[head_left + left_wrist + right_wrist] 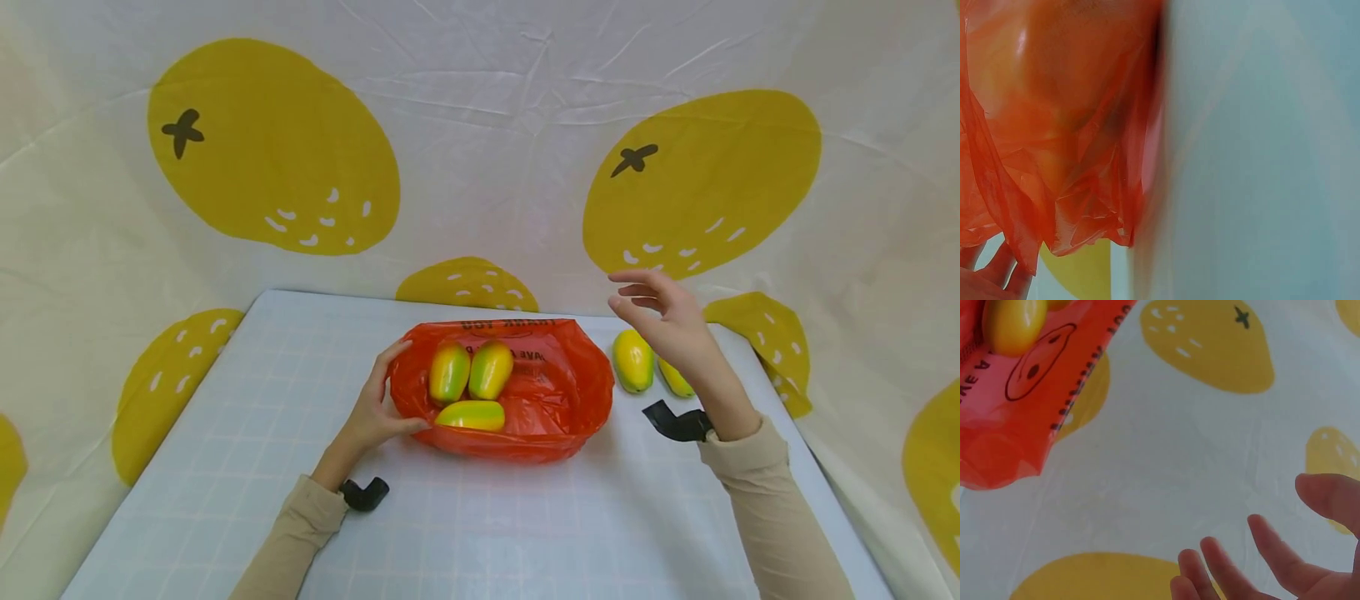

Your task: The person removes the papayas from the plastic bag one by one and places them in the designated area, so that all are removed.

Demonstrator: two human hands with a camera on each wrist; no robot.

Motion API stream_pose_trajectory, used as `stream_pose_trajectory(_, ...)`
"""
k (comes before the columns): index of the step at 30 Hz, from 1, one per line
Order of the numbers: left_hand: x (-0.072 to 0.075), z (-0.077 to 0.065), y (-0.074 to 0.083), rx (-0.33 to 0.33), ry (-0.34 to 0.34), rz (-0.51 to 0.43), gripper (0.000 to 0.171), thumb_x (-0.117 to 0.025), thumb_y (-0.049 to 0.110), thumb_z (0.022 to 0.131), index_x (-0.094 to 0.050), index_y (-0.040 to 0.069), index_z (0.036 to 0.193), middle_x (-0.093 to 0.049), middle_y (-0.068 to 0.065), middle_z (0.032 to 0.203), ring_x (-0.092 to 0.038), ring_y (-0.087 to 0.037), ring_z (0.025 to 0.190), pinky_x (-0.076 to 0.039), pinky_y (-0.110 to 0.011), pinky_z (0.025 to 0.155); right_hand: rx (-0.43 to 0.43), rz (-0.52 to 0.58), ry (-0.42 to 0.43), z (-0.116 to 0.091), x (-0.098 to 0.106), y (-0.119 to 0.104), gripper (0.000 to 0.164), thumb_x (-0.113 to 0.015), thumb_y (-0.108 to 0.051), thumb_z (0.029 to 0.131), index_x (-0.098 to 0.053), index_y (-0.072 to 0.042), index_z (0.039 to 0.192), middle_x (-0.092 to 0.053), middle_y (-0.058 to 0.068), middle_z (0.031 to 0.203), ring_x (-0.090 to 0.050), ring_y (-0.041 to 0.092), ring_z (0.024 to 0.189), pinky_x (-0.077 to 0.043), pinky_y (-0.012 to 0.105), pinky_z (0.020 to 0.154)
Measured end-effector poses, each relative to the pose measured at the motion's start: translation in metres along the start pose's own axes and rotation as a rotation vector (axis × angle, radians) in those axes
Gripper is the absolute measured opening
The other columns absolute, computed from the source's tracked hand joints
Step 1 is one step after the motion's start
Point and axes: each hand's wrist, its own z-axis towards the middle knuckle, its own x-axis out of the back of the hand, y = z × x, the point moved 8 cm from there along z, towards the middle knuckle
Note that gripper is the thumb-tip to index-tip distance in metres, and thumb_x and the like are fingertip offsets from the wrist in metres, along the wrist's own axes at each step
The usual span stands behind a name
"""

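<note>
A red plastic bag [558,408] lies spread open on the table with three yellow-green mangoes [450,372] inside, two at the back and one along the front rim. My left hand [372,408] holds the bag's left side, thumb at the front and fingers round the back edge. In the left wrist view, the fingers [999,272] show behind the red film. My right hand [670,321] is raised empty, fingers loosely bent, above two more mangoes [633,361] right of the bag. One of these is partly hidden by that hand. The right wrist view shows its fingers [1282,556] spread apart.
The white table [225,442] has a faint grid pattern. Behind and around it hangs a pale cloth [487,167] printed with large yellow fruits. A black strap piece [678,421] sticks out from the right wrist, another [365,495] from the left.
</note>
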Motion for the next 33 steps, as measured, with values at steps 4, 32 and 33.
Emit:
stream_pose_trajectory(4, 0.000, 0.000, -0.001, 0.000, 0.003, 0.005, 0.100, -0.088, 0.003, 0.069, -0.028, -0.003, 0.149, -0.032, -0.019, 0.156, -0.031, -0.029, 0.143, -0.031, -0.059, 0.112, 0.016, 0.003, -0.060, 0.007, -0.012, -0.011, 0.045, -0.063, -0.036, 0.097, -0.056, -0.012, 0.134, -0.055, 0.010, 0.134, -0.051, 0.033, 0.122, -0.044, 0.056, 0.102)
stream_pose_trajectory(32, 0.000, 0.000, 0.005, -0.026, 0.005, 0.006, 0.099, -0.089, 0.006, 0.068, -0.031, -0.005, 0.147, -0.032, -0.021, 0.155, -0.030, -0.031, 0.142, -0.028, -0.062, 0.112, 0.067, -0.172, -0.479, 0.041, -0.114, -0.031, 0.040, -0.067, -0.028, 0.094, -0.062, -0.002, 0.124, -0.065, 0.015, 0.118, -0.061, 0.032, 0.107, -0.053, 0.045, 0.092)
stream_pose_trajectory(33, 0.000, 0.000, 0.005, -0.027, 0.003, 0.007, 0.098, -0.089, 0.007, 0.068, -0.031, -0.005, 0.147, -0.032, -0.021, 0.155, -0.030, -0.032, 0.142, -0.028, -0.062, 0.112, 0.052, -0.171, -0.495, 0.040, -0.118, -0.030, 0.041, -0.067, -0.027, 0.094, -0.061, -0.002, 0.126, -0.064, 0.015, 0.119, -0.060, 0.032, 0.108, -0.053, 0.045, 0.092)
